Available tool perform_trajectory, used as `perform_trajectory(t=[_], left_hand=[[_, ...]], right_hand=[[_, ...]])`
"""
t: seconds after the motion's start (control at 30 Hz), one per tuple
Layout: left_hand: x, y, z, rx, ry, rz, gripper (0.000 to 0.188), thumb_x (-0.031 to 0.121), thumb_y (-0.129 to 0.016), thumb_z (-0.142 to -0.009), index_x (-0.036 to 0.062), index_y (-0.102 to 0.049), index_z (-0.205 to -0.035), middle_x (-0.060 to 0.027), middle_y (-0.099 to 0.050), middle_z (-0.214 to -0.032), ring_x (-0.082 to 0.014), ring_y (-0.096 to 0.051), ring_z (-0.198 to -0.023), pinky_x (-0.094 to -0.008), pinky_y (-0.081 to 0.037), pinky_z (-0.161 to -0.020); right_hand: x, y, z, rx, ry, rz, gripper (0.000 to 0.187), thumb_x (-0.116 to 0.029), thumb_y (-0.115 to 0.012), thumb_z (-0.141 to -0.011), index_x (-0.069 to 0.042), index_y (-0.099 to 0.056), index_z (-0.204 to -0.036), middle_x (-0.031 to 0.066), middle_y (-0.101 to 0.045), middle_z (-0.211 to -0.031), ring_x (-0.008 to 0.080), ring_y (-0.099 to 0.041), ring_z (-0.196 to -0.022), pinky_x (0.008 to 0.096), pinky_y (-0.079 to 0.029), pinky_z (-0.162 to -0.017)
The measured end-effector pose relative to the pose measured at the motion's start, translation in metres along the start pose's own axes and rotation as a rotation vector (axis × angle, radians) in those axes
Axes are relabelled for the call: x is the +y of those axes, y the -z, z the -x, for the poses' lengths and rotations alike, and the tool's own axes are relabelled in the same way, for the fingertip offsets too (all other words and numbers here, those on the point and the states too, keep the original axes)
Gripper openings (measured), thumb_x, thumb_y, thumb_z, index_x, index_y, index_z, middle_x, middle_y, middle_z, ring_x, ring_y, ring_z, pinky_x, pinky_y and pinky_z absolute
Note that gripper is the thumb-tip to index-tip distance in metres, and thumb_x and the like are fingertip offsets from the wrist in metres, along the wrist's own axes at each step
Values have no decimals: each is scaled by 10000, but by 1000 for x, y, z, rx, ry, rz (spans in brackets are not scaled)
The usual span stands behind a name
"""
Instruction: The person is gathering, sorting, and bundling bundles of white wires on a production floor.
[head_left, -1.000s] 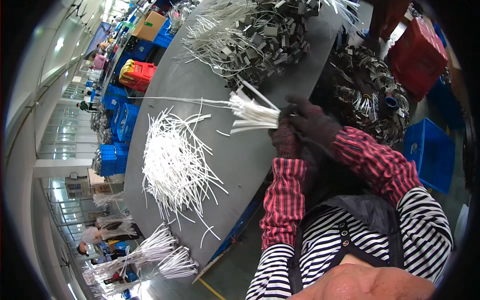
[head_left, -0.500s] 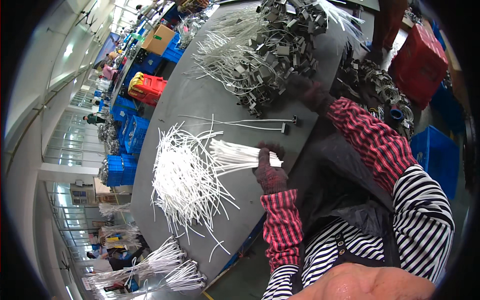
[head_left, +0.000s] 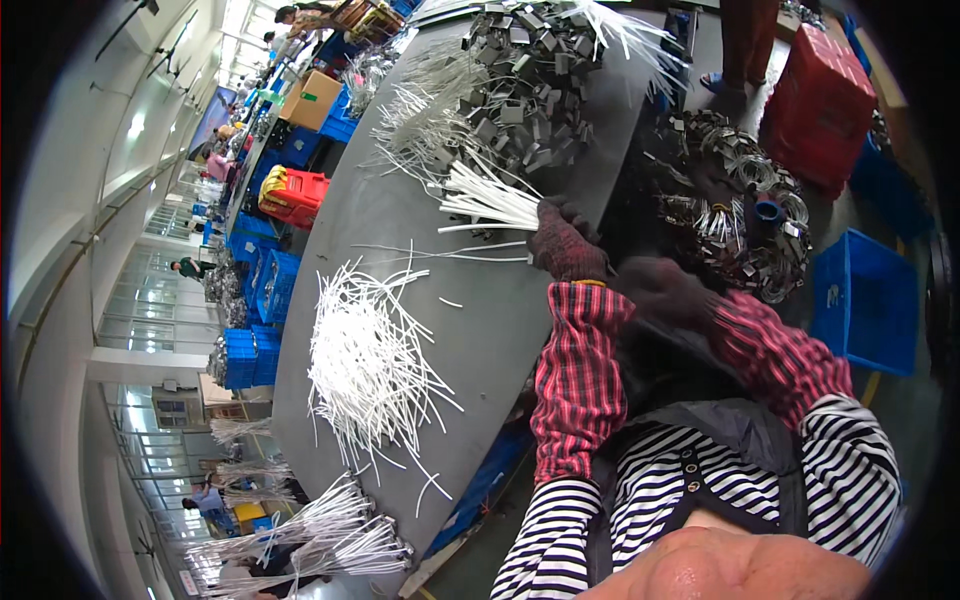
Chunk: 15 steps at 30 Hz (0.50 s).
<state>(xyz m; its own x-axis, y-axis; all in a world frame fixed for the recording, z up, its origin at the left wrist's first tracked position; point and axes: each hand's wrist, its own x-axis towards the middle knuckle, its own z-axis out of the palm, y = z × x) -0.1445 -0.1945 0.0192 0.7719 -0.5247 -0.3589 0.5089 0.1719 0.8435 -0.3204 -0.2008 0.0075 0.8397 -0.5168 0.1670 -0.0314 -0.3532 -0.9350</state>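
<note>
My left hand (head_left: 570,243), in a dark knit glove, is closed around a bundle of thin white tubes (head_left: 490,205). Their free ends fan out to the left over the table. Two thin cables (head_left: 440,250) lie just beneath, their right ends hidden by that hand. My right hand (head_left: 665,290), gloved in the same way, is beside my left wrist, close to my body. Motion smears its fingers, so its grip is unclear. Nearer on the table spreads a heap of loose white tubes (head_left: 365,360).
Farther along the grey table (head_left: 440,440) is a pile of small metal boxes with wires (head_left: 530,100). To the right sit a heap of cable assemblies (head_left: 740,200), a blue crate (head_left: 865,300) and red crates (head_left: 820,110). Bundled white cables (head_left: 330,530) hang at the lower left.
My left hand has moved away from the loose heap toward the metal boxes, carrying its bundle. The right hand has drawn back from the box pile toward my body.
</note>
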Motion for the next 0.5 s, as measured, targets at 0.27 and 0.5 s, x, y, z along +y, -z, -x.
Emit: perform_trajectory(t=[0.27,0.5], left_hand=[[-37,9,-5,-209,26,336,234,323,-586,-964,91,-619,-963,-17,-627,-796,-142,-594,-678,-321,-507,-597],[-15,36,1,-56,-60,324,291,367,-636,-941,79,-653,-977,-56,-670,-834,-191,-642,-704,-356,-567,-679]], right_hand=[[120,112,261,483,-734,220,276,-62,-641,-788,-44,-643,-1064,91,-667,-950,154,-625,-962,309,-500,-823],[173,145,404,530,-952,352,237,-144,-623,-807,-88,-641,-1036,48,-624,-853,153,-574,-715,314,-496,-619]])
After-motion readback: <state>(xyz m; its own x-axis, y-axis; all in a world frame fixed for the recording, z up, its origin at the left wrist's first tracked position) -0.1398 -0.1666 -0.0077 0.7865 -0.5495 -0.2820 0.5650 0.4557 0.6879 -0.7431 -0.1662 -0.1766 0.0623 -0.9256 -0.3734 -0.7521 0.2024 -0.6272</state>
